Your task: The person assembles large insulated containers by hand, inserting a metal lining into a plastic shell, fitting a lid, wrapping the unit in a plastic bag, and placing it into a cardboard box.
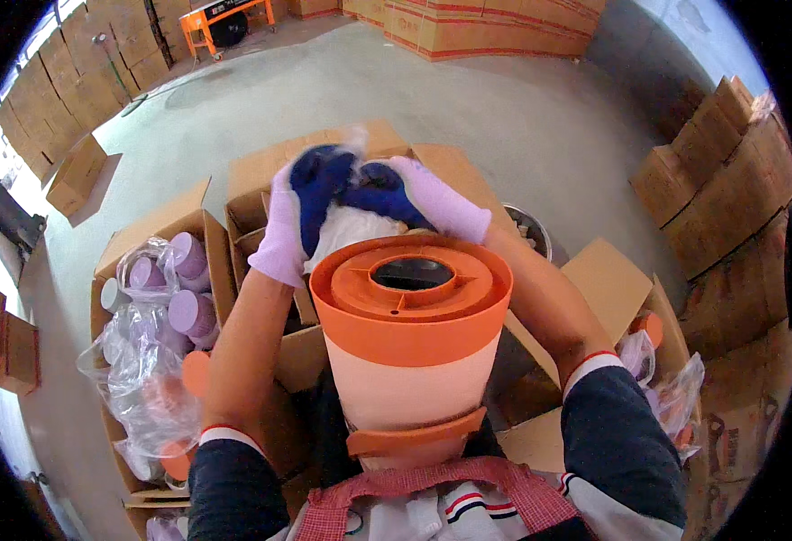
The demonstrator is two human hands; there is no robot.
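Observation:
My left hand [317, 187], in a lilac glove with a dark blue palm, is closed on a crumpled translucent plastic bag [357, 142]. Right beside it, my right hand [405, 194], gloved the same way, has its fingers curled on the same bag. White plastic [349, 232] hangs below both hands. Between my forearms, close to my chest, stands a pale pink plastic container [411, 383] with an orange rim and an orange top with a round dark opening. Its far side and what supports it are hidden.
A divided carton [251, 242] lies beneath my hands. To the left, another carton [211, 261] holds lilac cups [192, 312] and clear bags. At right, an open carton [617, 279] holds orange and lilac pieces. A round metal-rimmed container [540, 230] sits beyond my right forearm. Stacked cartons [725, 180] stand farther right.

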